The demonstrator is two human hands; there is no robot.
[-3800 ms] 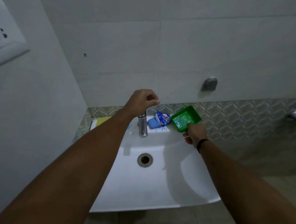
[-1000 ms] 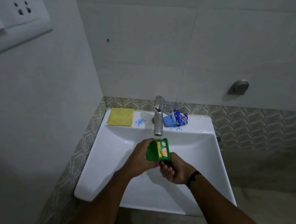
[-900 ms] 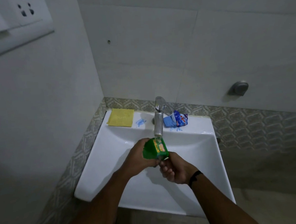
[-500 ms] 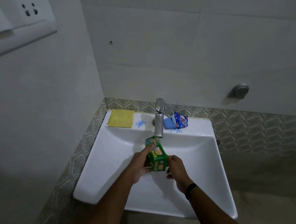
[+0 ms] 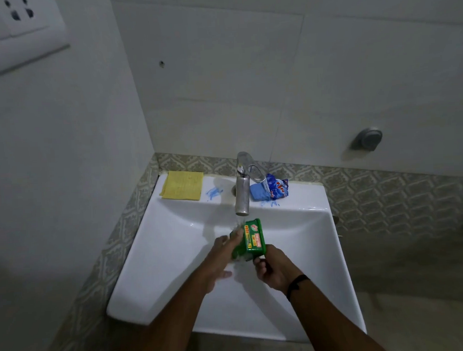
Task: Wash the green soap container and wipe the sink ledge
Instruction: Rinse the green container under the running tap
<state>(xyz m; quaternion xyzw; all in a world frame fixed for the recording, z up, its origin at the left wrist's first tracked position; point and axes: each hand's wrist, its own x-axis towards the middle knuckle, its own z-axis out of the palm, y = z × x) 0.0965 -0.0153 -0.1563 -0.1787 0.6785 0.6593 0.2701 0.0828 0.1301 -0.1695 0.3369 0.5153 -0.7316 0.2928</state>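
Observation:
The green soap container, with a yellow and red label on its side, is held tilted over the white sink basin, just below the tap spout. Water runs from the spout onto its upper end. My right hand grips the container's lower end. My left hand lies against its left side with the fingers stretched up along it. The sink ledge behind the tap carries blue smears on both sides of the tap.
A yellow cloth lies flat on the ledge's left end. A blue soap bar in its torn wrapper sits right of the tap. A patterned tiled counter surrounds the sink. A socket plate is on the left wall.
Since a second ago the container has turned so its label faces up and right, still under the running water. My left fingers have slid along its side. Earlier, it stood on the ledge.

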